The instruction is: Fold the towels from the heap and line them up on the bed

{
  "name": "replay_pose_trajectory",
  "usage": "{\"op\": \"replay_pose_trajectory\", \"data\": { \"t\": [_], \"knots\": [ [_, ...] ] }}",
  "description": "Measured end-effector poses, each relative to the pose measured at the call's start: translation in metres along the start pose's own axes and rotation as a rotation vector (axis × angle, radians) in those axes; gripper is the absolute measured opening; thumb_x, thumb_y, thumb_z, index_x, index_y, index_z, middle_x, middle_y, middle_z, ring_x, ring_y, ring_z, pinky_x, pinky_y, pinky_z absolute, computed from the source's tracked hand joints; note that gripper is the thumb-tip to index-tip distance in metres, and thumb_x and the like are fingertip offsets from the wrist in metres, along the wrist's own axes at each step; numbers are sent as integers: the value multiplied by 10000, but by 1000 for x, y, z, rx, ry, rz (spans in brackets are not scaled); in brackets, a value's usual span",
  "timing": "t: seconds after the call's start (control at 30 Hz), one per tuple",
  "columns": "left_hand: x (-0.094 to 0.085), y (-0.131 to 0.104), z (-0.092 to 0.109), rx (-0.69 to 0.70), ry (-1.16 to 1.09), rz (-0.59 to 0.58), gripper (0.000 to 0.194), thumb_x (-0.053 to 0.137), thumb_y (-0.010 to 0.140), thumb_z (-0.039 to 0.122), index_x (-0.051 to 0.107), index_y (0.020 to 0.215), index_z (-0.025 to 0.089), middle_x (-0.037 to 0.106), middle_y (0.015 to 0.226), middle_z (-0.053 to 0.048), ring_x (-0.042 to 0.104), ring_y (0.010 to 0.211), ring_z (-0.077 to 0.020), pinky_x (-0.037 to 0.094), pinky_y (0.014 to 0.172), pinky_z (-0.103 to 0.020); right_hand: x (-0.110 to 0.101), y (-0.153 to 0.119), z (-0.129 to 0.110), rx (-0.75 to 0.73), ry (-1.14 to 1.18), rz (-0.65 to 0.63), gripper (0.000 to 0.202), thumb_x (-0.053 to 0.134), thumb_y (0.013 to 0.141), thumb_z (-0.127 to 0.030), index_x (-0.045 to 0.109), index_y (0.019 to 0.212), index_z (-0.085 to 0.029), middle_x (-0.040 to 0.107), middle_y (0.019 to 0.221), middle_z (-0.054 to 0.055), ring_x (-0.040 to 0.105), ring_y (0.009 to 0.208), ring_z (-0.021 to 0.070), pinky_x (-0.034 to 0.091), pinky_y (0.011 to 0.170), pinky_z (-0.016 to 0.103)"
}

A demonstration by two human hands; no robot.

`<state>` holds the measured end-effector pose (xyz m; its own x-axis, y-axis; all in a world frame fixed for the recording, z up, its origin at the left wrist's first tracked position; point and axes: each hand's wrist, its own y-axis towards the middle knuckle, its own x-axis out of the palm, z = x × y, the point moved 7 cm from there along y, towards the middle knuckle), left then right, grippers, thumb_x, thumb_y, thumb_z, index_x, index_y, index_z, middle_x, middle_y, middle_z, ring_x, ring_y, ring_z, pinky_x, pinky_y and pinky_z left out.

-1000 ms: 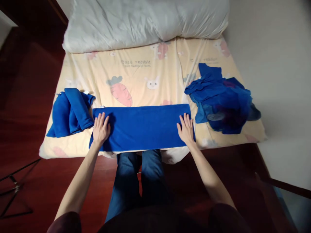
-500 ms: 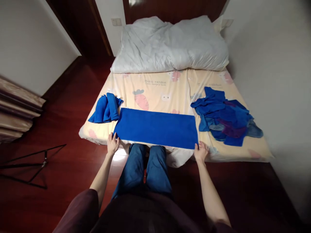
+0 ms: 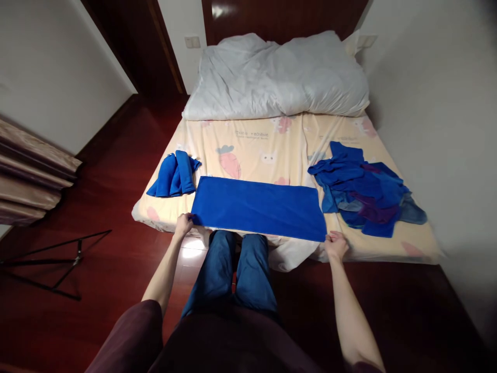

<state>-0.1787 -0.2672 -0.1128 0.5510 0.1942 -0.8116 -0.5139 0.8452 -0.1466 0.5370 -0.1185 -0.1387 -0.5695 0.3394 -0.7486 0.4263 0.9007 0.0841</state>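
Note:
A blue towel [image 3: 258, 207] lies spread flat as a long rectangle along the near side of the bed. My left hand [image 3: 184, 225] pinches its near left corner. At the near right corner, my right hand [image 3: 335, 244] grips the cloth between thumb and fingers. Left of the towel sit several rolled or folded blue cloths [image 3: 176, 176]. Over on the right is a loose, crumpled heap of cloths [image 3: 361, 191], mostly blue with some purple and grey-blue pieces.
The bed [image 3: 248, 145] has a pale yellow sheet with carrot prints. A bundled white quilt [image 3: 279, 77] lies at its head. Black tripod legs [image 3: 73, 260] stand on the red floor at left, near a striped curtain [image 3: 34, 176]. A wall borders the right side.
My fingers have closed on the towel's two near corners, where they lay more loosely before. The right corner has been drawn outward, to the right. The camera view has shifted slightly.

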Motion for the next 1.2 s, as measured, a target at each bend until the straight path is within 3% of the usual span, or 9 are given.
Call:
{"op": "replay_pose_trajectory", "data": {
  "t": [0.13,0.23,0.3,0.4,0.5,0.7,0.9,1.03,1.2],
  "knots": [
    [1,12,36,158,221,106,518,484,929,260,652,1394,104,466,1592,-222,418,1486,-397,356,1214,-571,14,-15,-52,-295,-168,-6,494,479,891,-347,696,1259,-98,642,1385,242,561,1340,381,449,1139,569],
    [26,35,80,361,318,63,590,420,1010,357,524,1534,106,344,1690,-169,277,1584,-337,281,1282,-513,51,-20,-103,-473,-248,-158,574,394,1003,-397,572,1469,-114,479,1602,198,445,1477,343,409,1198,544],
    [47,55,101,399,329,17,632,398,1028,397,467,1581,99,285,1719,-157,195,1614,-345,224,1303,-526,83,-19,-132,-539,-300,-264,608,356,1037,-433,491,1553,-141,375,1680,173,346,1553,338,353,1239,556],
    [73,86,113,333,327,-6,678,396,1032,451,416,1619,114,235,1736,-152,117,1623,-391,162,1301,-594,127,-6,-151,-465,-367,-360,649,326,1053,-471,419,1609,-148,279,1725,167,231,1605,365,274,1271,603],
    [83,115,109,233,323,54,709,403,1031,509,392,1637,141,197,1746,-145,81,1625,-401,120,1302,-614,154,15,-147,-347,-429,-325,685,315,1055,-506,388,1629,-139,224,1742,169,159,1621,395,201,1284,643],
    [80,168,89,123,283,134,804,430,1020,570,312,1659,97,150,1749,-179,90,1632,-358,125,1312,-567,158,78,-120,-213,-473,-164,772,281,1054,-542,284,1654,-57,194,1739,214,159,1628,366,174,1304,612],
    [78,197,84,159,202,143,848,424,1035,571,240,1660,27,98,1749,-216,58,1633,-357,69,1315,-564,159,130,-107,-146,-554,-167,843,180,1057,-571,221,1645,31,204,1726,245,189,1627,320,186,1317,554],
    [74,190,95,172,174,123,845,416,1044,521,203,1651,-28,65,1744,-245,21,1633,-362,10,1317,-559,154,131,-118,-148,-598,-155,806,148,1064,-507,202,1640,53,192,1725,258,150,1635,321,169,1314,583],
    [81,149,132,287,143,92,827,361,1032,512,209,1660,-5,62,1756,-204,-39,1636,-350,-53,1310,-590,163,95,-169,-354,-573,-209,729,203,1061,-414,229,1643,23,160,1740,230,80,1645,320,91,1308,634]
  ]
}}
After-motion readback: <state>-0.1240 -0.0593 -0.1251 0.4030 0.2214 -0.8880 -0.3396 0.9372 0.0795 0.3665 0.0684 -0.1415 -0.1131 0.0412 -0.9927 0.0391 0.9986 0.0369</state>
